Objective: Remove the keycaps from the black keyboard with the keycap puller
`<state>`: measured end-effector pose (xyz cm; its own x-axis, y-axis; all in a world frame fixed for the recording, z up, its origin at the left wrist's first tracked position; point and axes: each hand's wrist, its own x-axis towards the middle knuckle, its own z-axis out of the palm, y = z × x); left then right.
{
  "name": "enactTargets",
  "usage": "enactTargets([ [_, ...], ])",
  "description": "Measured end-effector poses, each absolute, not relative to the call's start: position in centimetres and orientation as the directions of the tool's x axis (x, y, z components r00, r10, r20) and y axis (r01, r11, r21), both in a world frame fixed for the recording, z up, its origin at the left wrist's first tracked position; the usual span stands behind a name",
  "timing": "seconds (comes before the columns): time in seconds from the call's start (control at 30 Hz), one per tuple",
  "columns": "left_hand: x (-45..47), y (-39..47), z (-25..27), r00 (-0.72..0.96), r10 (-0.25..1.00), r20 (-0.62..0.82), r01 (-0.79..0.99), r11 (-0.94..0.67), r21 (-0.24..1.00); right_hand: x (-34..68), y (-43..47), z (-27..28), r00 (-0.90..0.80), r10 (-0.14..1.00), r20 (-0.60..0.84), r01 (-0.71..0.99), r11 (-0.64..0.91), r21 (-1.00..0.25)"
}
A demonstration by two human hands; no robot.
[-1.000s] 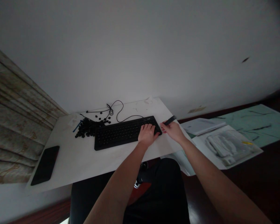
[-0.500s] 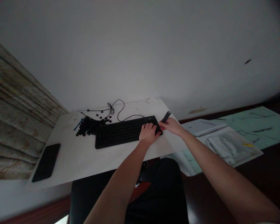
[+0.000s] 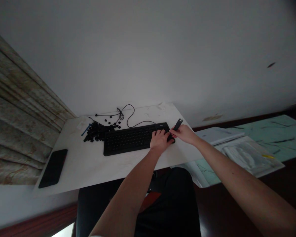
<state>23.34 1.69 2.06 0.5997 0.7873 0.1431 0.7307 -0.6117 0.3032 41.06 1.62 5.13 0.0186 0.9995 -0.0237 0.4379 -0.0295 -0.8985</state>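
A black corded keyboard (image 3: 128, 139) lies across the table. My left hand (image 3: 160, 141) rests over its right part, with the fingers laid out on it and the thumb reaching toward the right end. At that same end, my right hand (image 3: 184, 133) is closed around a short dark tool (image 3: 178, 124), whose handle points up and to the right. Its lower tip is hidden by my fingers, so the kind of tool cannot be told. Against the keyboard's left end sits a heap of loose black keycaps (image 3: 96, 131).
A blue stick-like item (image 3: 85, 130) lies beside the heap. The keyboard's cable (image 3: 132, 115) loops behind it on the white table (image 3: 84, 164). A black phone-like slab (image 3: 53, 168) lies front left. Papers and a clear plastic bag (image 3: 244, 153) lie on a marble-patterned surface at right.
The whole view has shifted a little, so things appear slightly farther right. Both hands stay at the keyboard's right end, and the right one keeps hold of the dark tool.
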Motion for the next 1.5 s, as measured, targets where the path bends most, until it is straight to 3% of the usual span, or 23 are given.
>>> enactTargets([
  [0.13,23.3,1.7,1.9,0.604,0.783,0.151,0.728,-0.619,0.296,41.3,3.1,8.4,0.092,0.995,0.028,0.446,-0.016,-0.895],
  [0.3,23.3,1.8,2.0,0.596,0.789,0.148,0.727,-0.609,0.316,41.3,5.4,12.0,0.13,0.991,-0.019,0.414,-0.071,-0.908],
  [0.53,23.2,1.9,2.0,0.587,0.8,0.126,0.728,-0.59,0.35,41.4,2.4,6.3,0.271,0.956,-0.114,0.285,-0.193,-0.939],
  [0.7,24.1,2.0,2.3,0.551,0.824,0.134,0.749,-0.559,0.355,41.5,1.1,3.7,0.324,0.943,-0.07,0.288,-0.169,-0.943],
  [0.97,24.1,2.6,2.3,0.562,0.812,0.157,0.716,-0.572,0.399,41.9,1.8,4.0,0.243,0.963,-0.117,0.313,-0.193,-0.93],
  [1.33,24.0,2.1,2.4,0.533,0.826,0.182,0.724,-0.557,0.407,42.2,1.2,4.6,0.186,0.982,-0.012,0.541,-0.112,-0.834],
  [1.5,24.0,2.1,2.2,0.523,0.829,0.199,0.719,-0.555,0.419,41.9,1.3,4.9,0.105,0.993,-0.055,0.593,-0.107,-0.798],
])
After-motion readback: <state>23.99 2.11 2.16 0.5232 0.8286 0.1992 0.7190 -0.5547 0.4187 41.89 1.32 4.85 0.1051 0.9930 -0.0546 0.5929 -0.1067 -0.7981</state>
